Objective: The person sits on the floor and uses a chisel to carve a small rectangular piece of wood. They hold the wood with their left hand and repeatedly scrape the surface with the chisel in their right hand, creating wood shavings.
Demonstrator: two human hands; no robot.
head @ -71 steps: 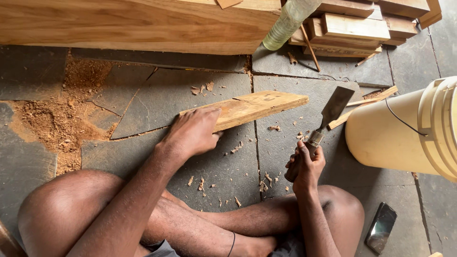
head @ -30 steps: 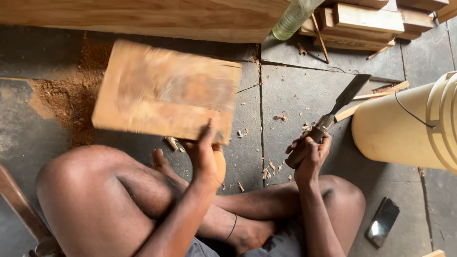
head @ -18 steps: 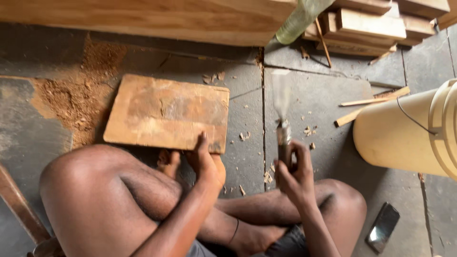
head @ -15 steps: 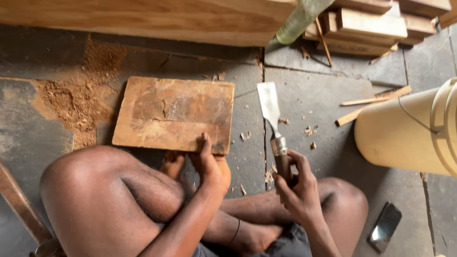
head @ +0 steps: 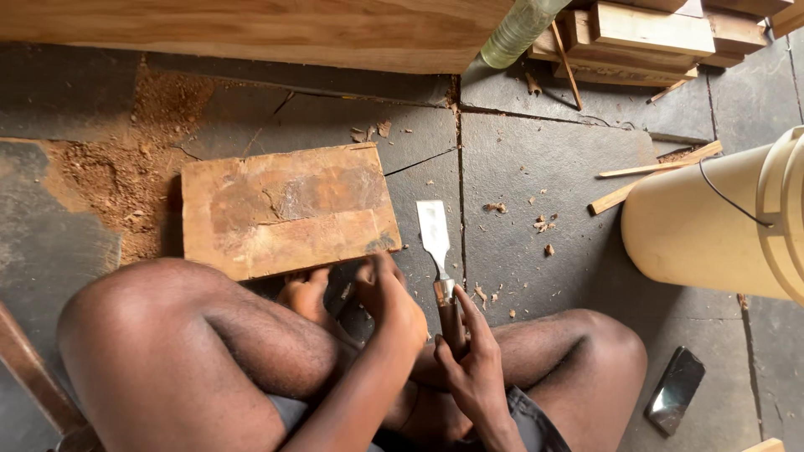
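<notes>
A flat, worn wooden slab [head: 289, 209] lies on the stone floor in front of my crossed legs. My left hand [head: 389, 297] hovers just below its near right corner, fingers curled, holding nothing that I can see. My right hand [head: 473, 364] grips the dark handle of a wide steel chisel [head: 435, 238]. The blade points away from me and rests flat on the floor, just right of the slab.
A pile of sawdust [head: 109, 172] lies left of the slab. A long timber beam [head: 251, 29] runs along the top, with stacked wood pieces [head: 645, 33] and a plastic bottle [head: 519, 29]. A cream bucket [head: 720, 222] lies at right; a phone [head: 675, 389] sits beside my right knee.
The slab was swung over from the right and laid flat in front of me. My left hand let go of its edge. My right hand brought the chisel in beside the slab.
</notes>
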